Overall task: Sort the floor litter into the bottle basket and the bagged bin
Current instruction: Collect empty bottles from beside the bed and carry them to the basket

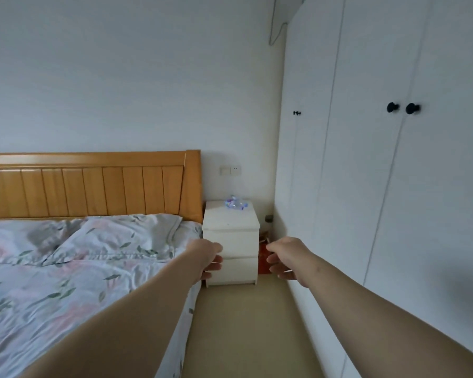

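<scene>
Both my arms stretch forward over the narrow floor strip between the bed and the wardrobe. My left hand [206, 259] hangs in front of the white nightstand [231, 242], fingers loosely apart, holding nothing. My right hand [286, 259] is level with it to the right, fingers curled loosely, also holding nothing. A crushed clear plastic bottle [235, 203] with a blue label lies on top of the nightstand, well beyond both hands. No basket or bin is in view.
A bed with floral bedding [74, 271] and a wooden headboard [93, 184] fills the left. White wardrobe doors with black knobs [393, 159] line the right. A red object [264, 255] sits on the floor between nightstand and wardrobe. Beige floor [243, 323] runs ahead.
</scene>
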